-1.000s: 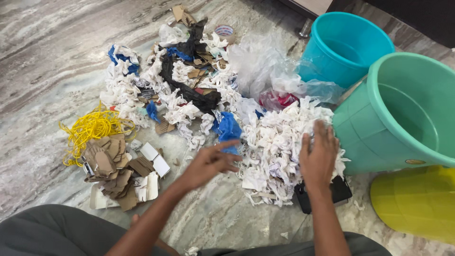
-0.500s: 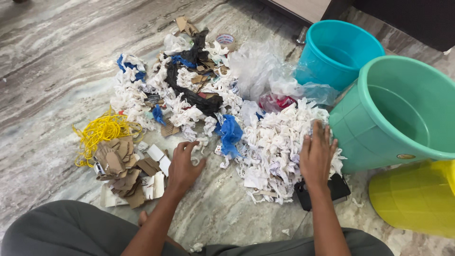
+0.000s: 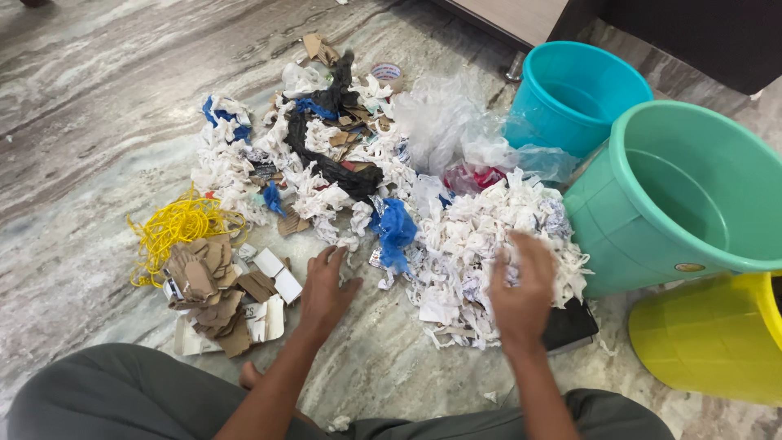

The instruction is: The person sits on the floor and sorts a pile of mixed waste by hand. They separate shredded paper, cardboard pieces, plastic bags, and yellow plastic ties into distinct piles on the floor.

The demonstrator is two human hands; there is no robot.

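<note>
The left hand lay spread on the floor, bracing; the blurred right hand seemingly clutched white paper scraps.

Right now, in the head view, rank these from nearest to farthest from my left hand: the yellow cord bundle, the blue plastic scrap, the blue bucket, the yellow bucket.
From the left hand:
1. Blue plastic scrap, just up and right.
2. Yellow cord bundle, off to the left.
3. Blue bucket, up at the far right.
4. Yellow bucket, at the right edge.
</note>
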